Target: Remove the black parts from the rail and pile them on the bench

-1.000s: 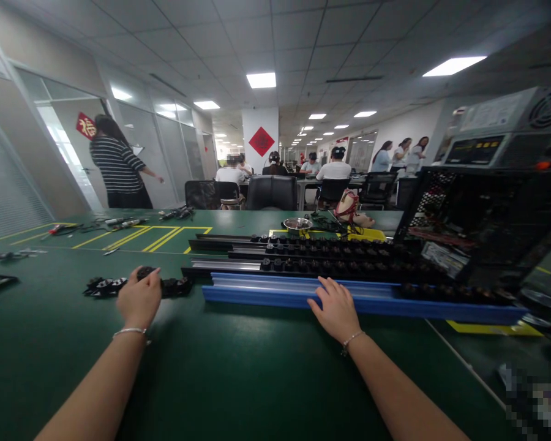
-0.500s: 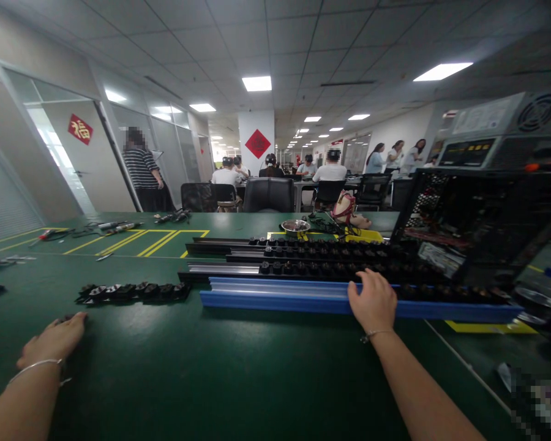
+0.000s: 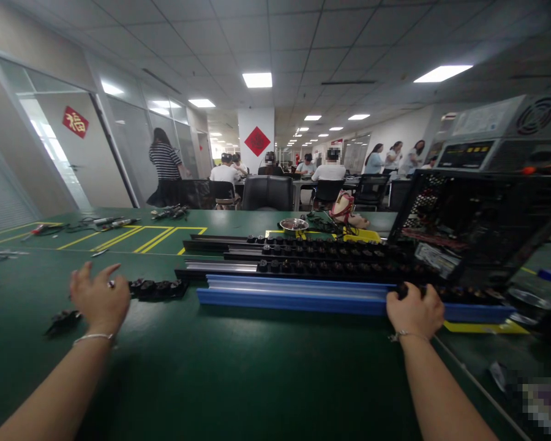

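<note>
My left hand is over the left end of a row of small black parts on the table, its fingers spread and nothing visible in them. One loose black part lies just left of that wrist. Farther right, my right hand curls over the blue rail. Its thumb and fingers close around a black part in the rail's channel. More black parts fill the channel right of this hand, while the stretch to its left shows bare blue.
Behind the blue rail lie several black rails filled with similar parts. A metal bowl and a yellow tray stand at the back. An open computer case stands right. Tools lie back left; several people are beyond.
My left hand has left a black part on the table and moved right and up to the row. My right hand has shifted right along the blue rail, with more bare channel behind it.
</note>
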Tool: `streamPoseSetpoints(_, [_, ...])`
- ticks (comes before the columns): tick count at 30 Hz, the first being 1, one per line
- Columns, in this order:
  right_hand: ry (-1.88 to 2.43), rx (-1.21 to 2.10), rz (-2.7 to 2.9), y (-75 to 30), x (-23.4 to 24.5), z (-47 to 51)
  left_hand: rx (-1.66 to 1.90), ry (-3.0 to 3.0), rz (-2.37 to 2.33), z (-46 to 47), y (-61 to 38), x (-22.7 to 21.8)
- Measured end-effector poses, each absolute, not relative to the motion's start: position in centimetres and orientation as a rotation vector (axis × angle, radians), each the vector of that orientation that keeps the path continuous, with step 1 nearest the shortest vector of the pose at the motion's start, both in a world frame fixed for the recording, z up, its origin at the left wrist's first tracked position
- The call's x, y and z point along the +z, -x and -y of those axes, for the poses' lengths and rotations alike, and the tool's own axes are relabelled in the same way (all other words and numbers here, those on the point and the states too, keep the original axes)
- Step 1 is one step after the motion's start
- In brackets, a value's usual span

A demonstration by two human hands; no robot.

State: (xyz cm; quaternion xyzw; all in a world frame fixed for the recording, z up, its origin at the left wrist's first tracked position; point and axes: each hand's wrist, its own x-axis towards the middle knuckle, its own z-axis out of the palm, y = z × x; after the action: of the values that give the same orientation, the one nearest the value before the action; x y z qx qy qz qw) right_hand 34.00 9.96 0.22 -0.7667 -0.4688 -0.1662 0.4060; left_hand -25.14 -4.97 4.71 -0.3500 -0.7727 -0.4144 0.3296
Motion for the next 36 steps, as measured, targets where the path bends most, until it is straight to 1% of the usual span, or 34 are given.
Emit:
streamPoseSetpoints(2, [1.898,-0.438,1.168,-34.1,0.2,-10.0,-1.123,1.148,1.909,3.4,20.1,5.8])
streamPoseSetpoints(4, [1.869,-0.45,1.152,-34.1,0.2,-10.1,-1.123,1.55,1.831,2.1,14.9,6.2])
streamPoseSetpoints(7, [1.867,-0.442,1.127,-34.2,0.2,-10.1,-0.903,2.043,1.719,0.9,7.6,5.6])
streamPoseSetpoints(10, [1.908,-0.409,1.143,-34.2,0.4,-10.0,-0.684,2.226,1.756,0.1,1.9,4.3])
streamPoseSetpoints(13, [1.937,-0.412,1.139,-34.0,0.5,-9.8,-0.55,2.274,1.909,-0.7,-2.0,3.1])
streamPoseSetpoints(17, [1.971,-0.428,1.195,-33.8,0.7,-9.8,-0.478,2.246,1.991,-1.6,-4.5,2.0])
streamPoseSetpoints(25, [2.024,-0.441,1.278,-33.4,0.5,-10.1,-0.511,2.127,1.875,-1.7,-5.0,0.7])
streamPoseSetpoints(36, [1.985,-0.385,1.299,-32.8,0.7,-9.8,-0.528,2.122,1.875,-1.5,-5.0,0.7])
